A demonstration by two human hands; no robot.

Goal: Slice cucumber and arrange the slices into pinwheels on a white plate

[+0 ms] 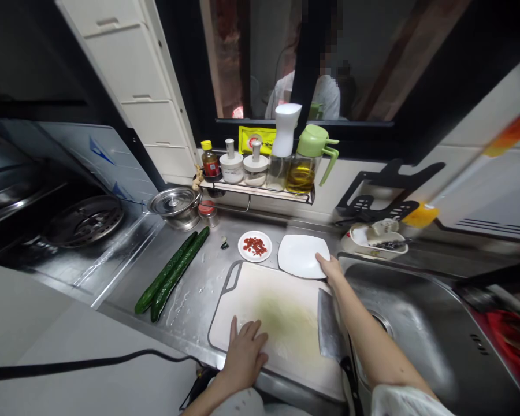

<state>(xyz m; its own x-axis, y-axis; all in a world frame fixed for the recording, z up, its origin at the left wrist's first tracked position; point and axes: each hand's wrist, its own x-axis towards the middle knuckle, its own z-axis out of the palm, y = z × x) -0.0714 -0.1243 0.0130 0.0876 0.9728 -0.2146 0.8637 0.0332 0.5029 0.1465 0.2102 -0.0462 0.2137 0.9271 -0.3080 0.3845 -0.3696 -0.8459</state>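
My right hand [330, 268] grips the right edge of a white square plate [302, 254], which is at the back edge of the cutting board [231, 315]. Over the board's near left part is my left hand [246, 351], fingers spread and holding nothing. A green stain marks the middle of the board. Along its right side lies a cleaver [329, 323], its black handle toward me. Left of the square plate sits a small white dish with red goji-like berries [255, 247]. Two long cucumbers [179, 274] rest on the steel counter further left.
A sink [416, 323] lies to the right and a stove burner [86, 219] to the far left. Behind the counter, a wall rack [260, 192] carries seasoning jars and a green-lidded oil jug [307, 159]. A lidded steel pot [175, 205] stands at the back left.
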